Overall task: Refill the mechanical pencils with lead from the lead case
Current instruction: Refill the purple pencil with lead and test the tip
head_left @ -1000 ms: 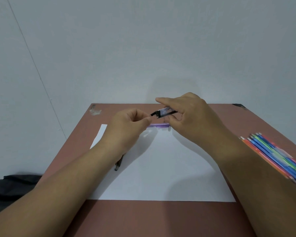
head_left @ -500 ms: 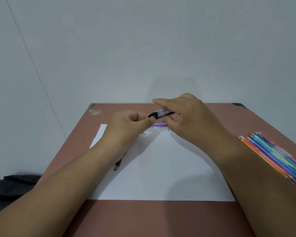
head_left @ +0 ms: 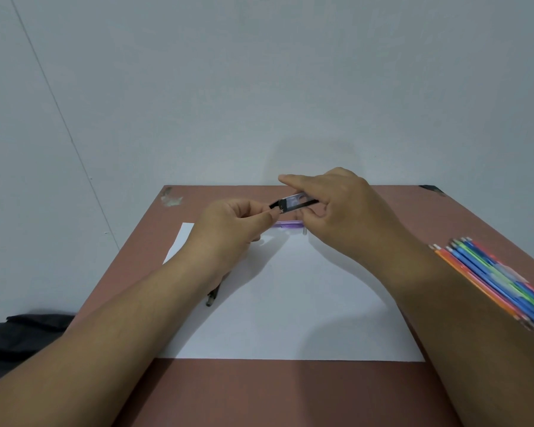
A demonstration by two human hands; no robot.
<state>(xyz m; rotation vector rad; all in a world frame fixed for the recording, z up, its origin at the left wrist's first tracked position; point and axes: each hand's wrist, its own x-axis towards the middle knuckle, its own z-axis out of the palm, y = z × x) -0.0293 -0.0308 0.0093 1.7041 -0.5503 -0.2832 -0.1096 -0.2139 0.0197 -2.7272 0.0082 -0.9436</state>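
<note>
2 hands share the lead case [head_left: 293,203] — right hand [head_left: 346,211] pinching its body, left hand [head_left: 228,229] pinching its end — contents unclear.

2 bare forearms, no sleeves, no jewellery

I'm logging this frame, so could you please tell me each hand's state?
Left hand: pinching the lead case's black end.
Right hand: gripping the lead case's body.
</note>
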